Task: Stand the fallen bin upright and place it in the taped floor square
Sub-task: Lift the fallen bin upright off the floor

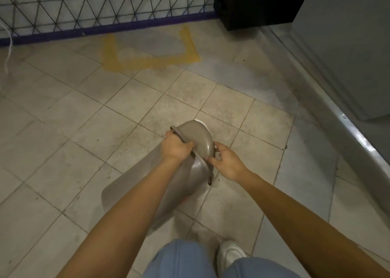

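A grey-brown plastic bin with a domed lid lies tilted on the tiled floor in the middle of the view, lid end pointing away from me. My left hand is closed around the rim where lid meets body. My right hand rests on the lid's right edge, fingers curled against it. The yellow taped square is marked on the floor farther ahead, by the fence; its far side is hidden or faint.
A black wire mesh fence with a purple base runs along the back. A black cabinet stands at the back right. A grey metal unit with a shiny kick rail lines the right side. My white shoe is below.
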The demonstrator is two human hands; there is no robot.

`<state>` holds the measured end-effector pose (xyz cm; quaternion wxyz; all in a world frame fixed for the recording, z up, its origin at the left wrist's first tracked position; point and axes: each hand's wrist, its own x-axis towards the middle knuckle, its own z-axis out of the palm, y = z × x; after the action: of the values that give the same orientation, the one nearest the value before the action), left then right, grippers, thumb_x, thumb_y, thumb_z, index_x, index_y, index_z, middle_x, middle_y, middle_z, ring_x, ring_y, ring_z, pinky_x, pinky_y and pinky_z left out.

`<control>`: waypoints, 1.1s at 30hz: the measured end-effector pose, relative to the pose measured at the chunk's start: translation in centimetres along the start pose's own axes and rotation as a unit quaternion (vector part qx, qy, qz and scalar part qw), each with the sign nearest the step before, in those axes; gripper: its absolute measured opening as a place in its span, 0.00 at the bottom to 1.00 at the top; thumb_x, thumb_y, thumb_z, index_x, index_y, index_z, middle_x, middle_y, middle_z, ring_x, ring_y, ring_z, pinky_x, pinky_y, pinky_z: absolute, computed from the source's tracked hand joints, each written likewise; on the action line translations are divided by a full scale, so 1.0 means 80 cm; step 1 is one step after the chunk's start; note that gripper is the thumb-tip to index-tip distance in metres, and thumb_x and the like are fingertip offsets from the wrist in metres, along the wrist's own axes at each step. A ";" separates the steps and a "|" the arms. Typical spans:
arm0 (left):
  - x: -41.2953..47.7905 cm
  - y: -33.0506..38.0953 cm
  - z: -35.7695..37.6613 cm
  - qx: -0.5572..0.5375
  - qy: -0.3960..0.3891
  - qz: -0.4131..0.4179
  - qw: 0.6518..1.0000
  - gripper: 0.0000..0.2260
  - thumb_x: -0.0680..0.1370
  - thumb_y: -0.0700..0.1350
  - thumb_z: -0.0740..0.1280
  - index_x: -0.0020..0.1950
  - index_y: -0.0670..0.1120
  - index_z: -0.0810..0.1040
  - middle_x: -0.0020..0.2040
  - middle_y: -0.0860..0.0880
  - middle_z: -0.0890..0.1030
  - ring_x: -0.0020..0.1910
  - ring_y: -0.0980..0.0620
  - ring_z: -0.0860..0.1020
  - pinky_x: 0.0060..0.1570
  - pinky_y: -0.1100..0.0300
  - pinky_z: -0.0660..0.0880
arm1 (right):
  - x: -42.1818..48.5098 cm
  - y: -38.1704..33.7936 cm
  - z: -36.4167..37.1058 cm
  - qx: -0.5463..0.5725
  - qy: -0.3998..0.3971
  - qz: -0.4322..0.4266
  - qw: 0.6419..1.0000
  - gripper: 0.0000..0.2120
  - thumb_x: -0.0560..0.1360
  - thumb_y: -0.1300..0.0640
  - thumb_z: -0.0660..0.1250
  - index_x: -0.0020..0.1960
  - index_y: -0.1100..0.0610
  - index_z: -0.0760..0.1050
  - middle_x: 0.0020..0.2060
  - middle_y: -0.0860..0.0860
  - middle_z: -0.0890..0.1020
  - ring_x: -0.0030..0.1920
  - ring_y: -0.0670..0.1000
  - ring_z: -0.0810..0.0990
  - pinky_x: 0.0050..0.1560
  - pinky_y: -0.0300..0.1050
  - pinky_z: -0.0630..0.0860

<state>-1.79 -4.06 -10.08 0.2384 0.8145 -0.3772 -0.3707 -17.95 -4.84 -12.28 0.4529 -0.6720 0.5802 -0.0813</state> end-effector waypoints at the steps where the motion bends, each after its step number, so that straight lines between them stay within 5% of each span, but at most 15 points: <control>1: 0.002 0.001 0.003 -0.019 0.001 -0.011 1.000 0.27 0.69 0.46 0.73 0.63 0.36 0.68 0.55 0.38 0.80 0.53 0.39 0.79 0.52 0.49 0.77 | -0.001 0.001 0.002 0.002 0.008 -0.006 1.000 0.26 0.73 0.51 0.67 0.68 0.56 0.65 0.61 0.54 0.76 0.62 0.54 0.73 0.54 0.39 0.66; 8: 0.001 0.004 0.015 -0.116 0.021 -0.044 0.992 0.23 0.67 0.38 0.71 0.60 0.38 0.69 0.51 0.39 0.80 0.46 0.39 0.81 0.44 0.48 0.81 | -0.007 0.003 0.002 0.011 0.003 -0.007 1.000 0.29 0.74 0.50 0.66 0.71 0.55 0.61 0.63 0.54 0.75 0.62 0.53 0.73 0.53 0.38 0.65; 13: -0.008 0.001 0.010 -0.167 0.027 -0.037 0.985 0.24 0.67 0.36 0.72 0.62 0.39 0.71 0.51 0.42 0.80 0.41 0.44 0.82 0.24 0.60 0.78 | -0.004 0.009 -0.011 0.027 -0.031 0.020 0.999 0.30 0.76 0.50 0.64 0.74 0.52 0.56 0.67 0.54 0.71 0.67 0.54 0.69 0.63 0.46 0.65; 24: -0.024 -0.004 -0.038 -0.225 0.043 -0.034 0.973 0.18 0.69 0.40 0.71 0.54 0.51 0.70 0.42 0.49 0.80 0.27 0.54 0.78 0.22 0.67 0.73 | 0.005 0.019 -0.023 0.023 -0.047 0.078 0.996 0.28 0.78 0.56 0.60 0.75 0.52 0.53 0.70 0.55 0.67 0.69 0.55 0.67 0.65 0.44 0.64; 30: -0.025 -0.009 -0.080 -0.300 0.028 -0.039 0.953 0.30 0.67 0.38 0.71 0.69 0.44 0.69 0.41 0.48 0.81 0.22 0.61 0.77 0.25 0.66 0.75 | 0.007 0.014 -0.007 -0.020 -0.071 0.136 0.988 0.32 0.76 0.52 0.61 0.75 0.57 0.51 0.72 0.58 0.64 0.70 0.59 0.66 0.65 0.48 0.65; 33: -0.026 -0.011 -0.099 -0.338 0.011 -0.035 0.940 0.33 0.67 0.37 0.72 0.71 0.44 0.67 0.38 0.48 0.80 0.24 0.60 0.77 0.26 0.66 0.74 | 0.008 0.005 0.003 -0.018 -0.084 0.134 0.987 0.26 0.76 0.52 0.60 0.71 0.59 0.59 0.66 0.59 0.71 0.63 0.58 0.72 0.58 0.49 0.69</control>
<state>3.90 -1.04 -5.00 0.4912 0.7025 -0.1981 -0.4753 -17.86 -5.19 -12.96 0.4948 -0.6009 0.6260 0.0473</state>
